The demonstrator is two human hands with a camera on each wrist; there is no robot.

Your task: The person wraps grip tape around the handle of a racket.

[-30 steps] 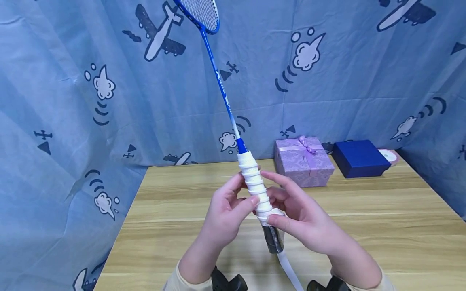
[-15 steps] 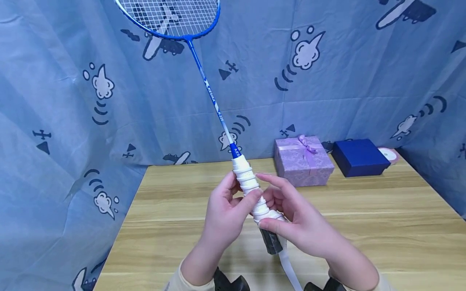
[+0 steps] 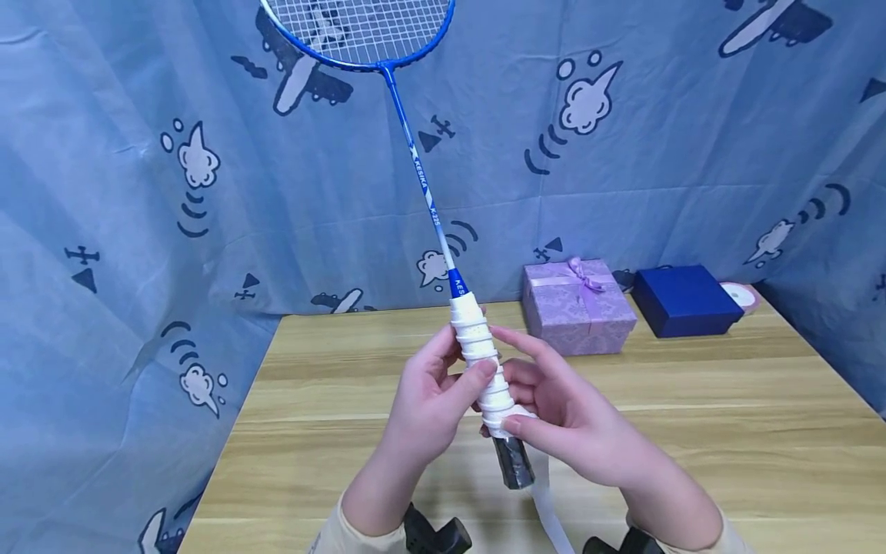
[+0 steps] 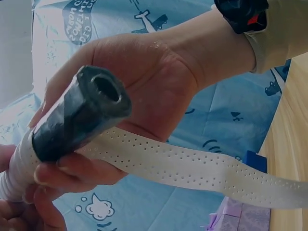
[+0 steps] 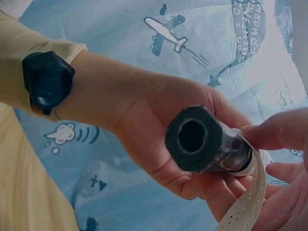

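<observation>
A blue and white badminton racket (image 3: 420,171) is held tilted, its strung head up and to the left, partly out of frame. White perforated grip tape (image 3: 474,332) winds in ridged turns round the upper handle. Below it the dark bare handle end (image 3: 514,463) shows, hollow in both wrist views. My left hand (image 3: 429,400) grips the wrapped handle, thumb across the front. With thumb and fingers, my right hand (image 3: 584,419) pinches the tape at the lowest turn. From there the loose tape (image 4: 178,166) trails away, hanging down in the head view.
A lilac gift box (image 3: 580,312) with a ribbon, a dark blue box (image 3: 687,302) and a pinkish-white roll (image 3: 739,295) stand at the back right of the wooden table (image 3: 332,369). A blue printed curtain (image 3: 332,192) hangs behind.
The racket head first swung left and came down into view, then moved back somewhat right as the racket turned. Both hands stay on the handle, shifting slightly.
</observation>
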